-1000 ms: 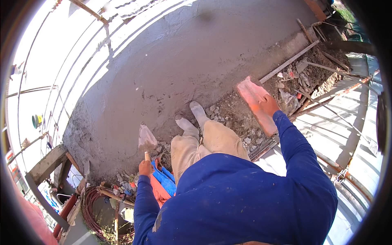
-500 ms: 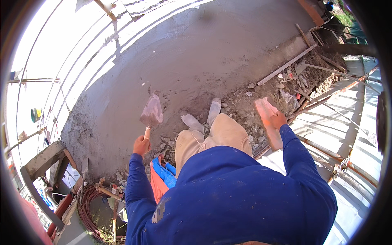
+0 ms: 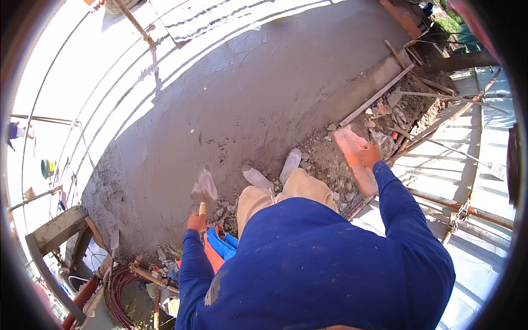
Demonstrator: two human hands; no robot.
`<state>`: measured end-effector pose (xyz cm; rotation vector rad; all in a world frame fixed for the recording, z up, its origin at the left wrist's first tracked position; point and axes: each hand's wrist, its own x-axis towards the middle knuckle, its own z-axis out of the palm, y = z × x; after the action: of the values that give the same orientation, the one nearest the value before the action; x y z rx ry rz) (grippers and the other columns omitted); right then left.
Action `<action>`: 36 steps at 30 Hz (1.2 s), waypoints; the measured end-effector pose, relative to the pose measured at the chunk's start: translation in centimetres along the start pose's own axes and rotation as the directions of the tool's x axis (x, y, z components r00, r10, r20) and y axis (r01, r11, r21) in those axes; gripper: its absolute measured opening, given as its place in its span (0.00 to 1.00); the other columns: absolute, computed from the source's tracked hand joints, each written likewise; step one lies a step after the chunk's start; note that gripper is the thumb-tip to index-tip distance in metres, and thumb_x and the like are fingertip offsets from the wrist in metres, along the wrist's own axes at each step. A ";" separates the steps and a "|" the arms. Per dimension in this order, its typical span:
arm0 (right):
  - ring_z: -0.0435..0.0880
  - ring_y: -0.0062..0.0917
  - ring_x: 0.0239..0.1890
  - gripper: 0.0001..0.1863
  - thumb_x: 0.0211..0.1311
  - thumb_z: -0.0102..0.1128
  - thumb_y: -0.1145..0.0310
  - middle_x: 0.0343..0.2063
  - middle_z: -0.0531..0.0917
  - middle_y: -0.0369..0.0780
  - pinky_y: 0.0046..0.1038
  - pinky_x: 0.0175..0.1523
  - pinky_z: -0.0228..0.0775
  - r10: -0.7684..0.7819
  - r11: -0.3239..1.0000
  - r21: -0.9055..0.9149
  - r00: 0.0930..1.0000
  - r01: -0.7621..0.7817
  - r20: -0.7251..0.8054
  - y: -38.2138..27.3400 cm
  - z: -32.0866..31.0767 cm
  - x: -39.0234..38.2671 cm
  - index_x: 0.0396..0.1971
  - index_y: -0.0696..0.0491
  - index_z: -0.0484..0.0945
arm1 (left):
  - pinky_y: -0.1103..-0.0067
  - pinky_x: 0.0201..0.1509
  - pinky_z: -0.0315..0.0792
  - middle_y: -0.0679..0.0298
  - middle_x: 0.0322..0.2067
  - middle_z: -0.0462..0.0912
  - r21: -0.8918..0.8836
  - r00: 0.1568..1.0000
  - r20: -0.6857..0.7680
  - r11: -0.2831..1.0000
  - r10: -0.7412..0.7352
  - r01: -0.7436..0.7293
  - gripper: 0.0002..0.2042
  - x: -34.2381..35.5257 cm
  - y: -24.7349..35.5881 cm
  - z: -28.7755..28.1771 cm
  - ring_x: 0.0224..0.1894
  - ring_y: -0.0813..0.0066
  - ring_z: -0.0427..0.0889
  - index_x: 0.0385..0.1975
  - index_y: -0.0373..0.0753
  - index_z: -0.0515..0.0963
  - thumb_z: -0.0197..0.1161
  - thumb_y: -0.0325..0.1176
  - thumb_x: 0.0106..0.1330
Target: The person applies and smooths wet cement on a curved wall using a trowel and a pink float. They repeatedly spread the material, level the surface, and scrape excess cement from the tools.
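Observation:
My left hand (image 3: 197, 221) is closed around the wooden handle of a trowel (image 3: 204, 187), whose pale, mortar-smeared blade points away from me. Its blade is over the lower part of the wet grey mortar surface (image 3: 247, 88); whether it touches cannot be told. On the right, my right hand (image 3: 370, 156) grips a long reddish plasterer's float (image 3: 352, 151), held out over the rubble strip. The grip under my right fingers is mostly hidden. Rough marks show in the mortar just beyond the trowel.
Broken stones (image 3: 344, 184) lie around my feet. A straight wooden batten (image 3: 377, 94) borders the mortar on the right, with debris and scaffold poles (image 3: 467, 212) beyond. At lower left are a wooden frame (image 3: 55, 231), coiled hose (image 3: 118, 291) and blue-and-orange cloth (image 3: 220, 245).
My left hand and the trowel have moved down toward me, and the blade looks more foreshortened. My right hand and the float have shifted slightly left and up. Both tools stay held.

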<state>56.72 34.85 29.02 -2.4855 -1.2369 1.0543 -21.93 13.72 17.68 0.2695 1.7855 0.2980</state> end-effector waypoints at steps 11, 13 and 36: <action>0.90 0.36 0.33 0.20 0.65 0.66 0.70 0.36 0.90 0.50 0.40 0.39 0.78 -0.263 0.963 -0.056 0.964 0.264 0.032 1.0 2.3 -2.0 0.57 0.57 0.80 | 0.76 0.21 0.72 0.62 0.23 0.81 0.133 0.982 -0.002 0.974 0.187 -0.185 0.08 -4.1 11.1 1.8 0.19 0.74 0.79 0.36 0.32 0.79 0.58 0.31 0.69; 0.89 0.35 0.36 0.18 0.67 0.65 0.67 0.36 0.90 0.48 0.40 0.42 0.78 -0.384 0.923 0.008 0.923 0.384 0.006 -0.1 3.5 -2.1 0.54 0.57 0.82 | 0.77 0.21 0.72 0.62 0.24 0.81 0.090 0.965 -0.014 0.961 0.263 -0.260 0.09 -5.2 13.8 4.7 0.19 0.75 0.79 0.36 0.31 0.79 0.58 0.31 0.69; 0.82 0.23 0.36 0.29 0.73 0.63 0.44 0.33 0.86 0.41 0.31 0.43 0.75 -0.493 0.762 0.647 0.624 -0.027 0.606 -20.3 15.1 -3.0 0.39 0.60 0.86 | 0.77 0.34 0.75 0.61 0.39 0.83 -0.057 0.800 0.407 0.886 0.441 -0.460 0.13 -14.8 29.9 34.0 0.29 0.74 0.81 0.54 0.34 0.75 0.54 0.32 0.74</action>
<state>32.64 43.30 28.34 -1.3138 -1.0785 2.1098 15.20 38.72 33.85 0.7440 1.2908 0.5012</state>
